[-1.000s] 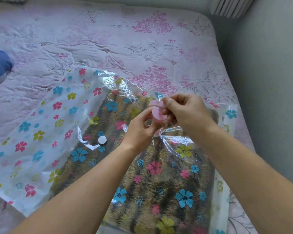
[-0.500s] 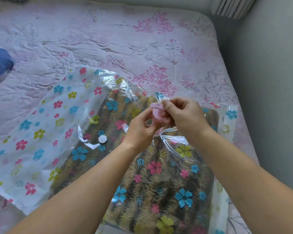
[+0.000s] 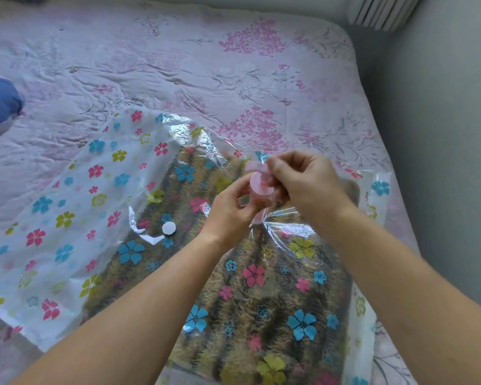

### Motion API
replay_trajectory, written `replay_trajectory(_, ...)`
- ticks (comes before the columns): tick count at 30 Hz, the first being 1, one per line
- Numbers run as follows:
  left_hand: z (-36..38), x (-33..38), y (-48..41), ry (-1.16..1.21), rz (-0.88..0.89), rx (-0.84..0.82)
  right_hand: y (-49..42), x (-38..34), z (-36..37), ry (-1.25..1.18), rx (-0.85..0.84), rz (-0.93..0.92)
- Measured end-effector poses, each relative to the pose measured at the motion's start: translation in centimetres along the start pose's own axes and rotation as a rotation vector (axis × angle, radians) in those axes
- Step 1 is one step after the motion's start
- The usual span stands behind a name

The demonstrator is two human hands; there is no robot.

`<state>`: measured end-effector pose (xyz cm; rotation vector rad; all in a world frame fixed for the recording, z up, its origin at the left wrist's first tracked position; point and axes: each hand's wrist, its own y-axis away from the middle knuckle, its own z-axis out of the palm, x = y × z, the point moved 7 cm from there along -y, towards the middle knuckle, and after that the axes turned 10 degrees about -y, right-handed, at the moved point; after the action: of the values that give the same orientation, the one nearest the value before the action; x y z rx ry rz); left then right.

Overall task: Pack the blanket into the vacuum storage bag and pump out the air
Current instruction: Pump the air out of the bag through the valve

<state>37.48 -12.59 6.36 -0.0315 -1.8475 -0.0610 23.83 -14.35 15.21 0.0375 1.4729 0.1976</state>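
Brown blanket (image 3: 247, 329) in flower-print vac bag (image 3: 53, 218) — pink pump (image 3: 258, 187) upright, film bunched beneath.

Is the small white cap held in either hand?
No: the white cap lies on the vacuum storage bag, while the left hand and right hand hold the pink hand pump.

My right hand (image 3: 303, 184) covers the right side of the pink pump (image 3: 258, 187), and its handle (image 3: 253, 165) is smeared with blur. The fingers (image 3: 238, 191) of my left hand (image 3: 228, 215) hide the pump's lower end, so I cannot tell where it meets the vacuum bag (image 3: 67, 218). The bag and the blanket (image 3: 233, 357) inside it run off the bottom edge. A blue pillow (image 3: 0, 101) is cut off at the left edge, and a ribbed radiator (image 3: 381, 9) at the upper right.
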Motion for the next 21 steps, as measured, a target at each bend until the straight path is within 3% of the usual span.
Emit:
replay_trajectory(4, -0.1, -0.3, 0.1, -0.01, 0.003, -0.005, -0.2, 1.2, -0.2, 0.075, 0.005, 0.06)
replay_trajectory(10, 0.1, -0.1, 0.1, -0.003, 0.007, -0.026, 0.9, -8.1, 0.2, -0.215, -0.132, -0.252)
replay_trajectory(12, 0.2, -0.1, 0.0, -0.01, 0.004, -0.028, 0.7, -8.7, 0.0, -0.288, -0.143, -0.28)
replay_trajectory(18, -0.1, -0.3, 0.0, -0.018, 0.001, -0.004, 0.4, 1.7, 0.0, -0.023, 0.03, 0.082)
replay_trajectory(21, -0.2, -0.5, 0.3, -0.003, 0.007, 0.007, 0.2, 1.9, -0.1, 0.042, 0.026, 0.095)
